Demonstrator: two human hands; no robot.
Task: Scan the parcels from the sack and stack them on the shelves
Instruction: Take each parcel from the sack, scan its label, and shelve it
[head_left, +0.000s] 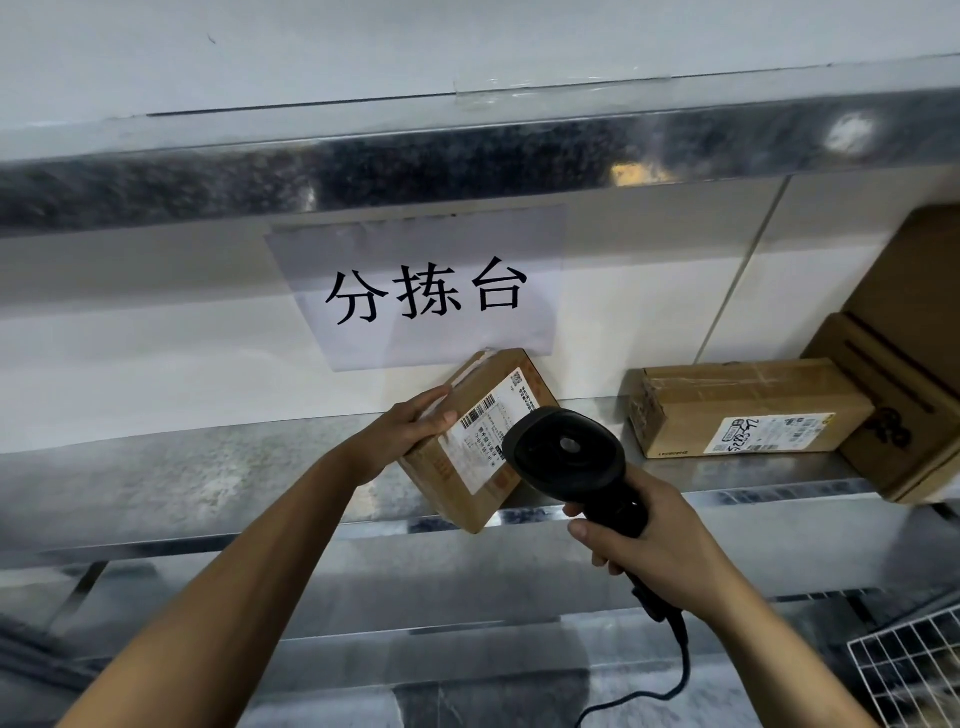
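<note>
The parcel (467, 467) is gripped by the left hand (410, 431); the scanner (566, 449), at its three o'clock, is clasped in the right hand (660, 545). The barcode (480, 415) should be squarely faced.

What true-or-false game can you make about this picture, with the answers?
1. The right hand grips a black scanner. True.
2. The left hand holds a red ball. False: it holds a cardboard parcel with a barcode label.
3. The scanner has no cable. False: a black cable hangs from its handle.
4. A second parcel lies on the metal shelf further right. True.
</note>
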